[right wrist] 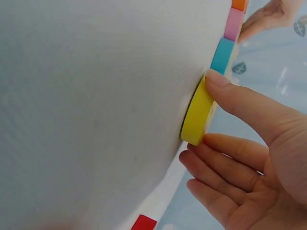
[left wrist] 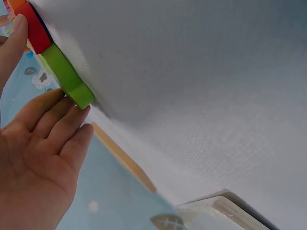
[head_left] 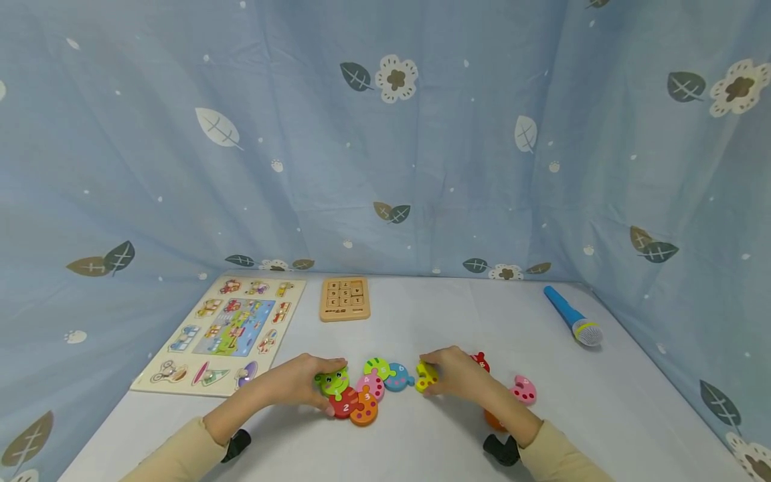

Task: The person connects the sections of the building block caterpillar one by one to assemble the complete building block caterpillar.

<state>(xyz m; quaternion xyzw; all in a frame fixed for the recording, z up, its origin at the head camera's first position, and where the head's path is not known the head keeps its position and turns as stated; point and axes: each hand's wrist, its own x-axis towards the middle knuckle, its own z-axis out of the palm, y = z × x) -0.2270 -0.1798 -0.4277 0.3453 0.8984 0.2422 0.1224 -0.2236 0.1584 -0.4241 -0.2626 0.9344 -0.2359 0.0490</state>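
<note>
A chain of wooden caterpillar puzzle pieces lies on the white table (head_left: 434, 442). It runs from a smiling green head piece (head_left: 334, 381) through red (head_left: 345, 406), orange (head_left: 365, 411), pink (head_left: 371, 386) and light green (head_left: 377, 367) pieces to a blue piece (head_left: 397, 377). My left hand (head_left: 298, 381) holds the head end, thumb at the red piece and fingers along the green head. Between thumb and fingertips, my right hand (head_left: 456, 376) pinches a yellow piece (right wrist: 199, 112), just right of the blue piece's knob.
Loose red (head_left: 480, 361), pink (head_left: 524, 389) and orange (head_left: 494, 420) pieces lie around my right forearm, which partly covers them. A picture puzzle board (head_left: 211, 335) is at the left, a wooden number puzzle (head_left: 345, 314) behind the chain, and a blue toy microphone (head_left: 569, 314) at the back right.
</note>
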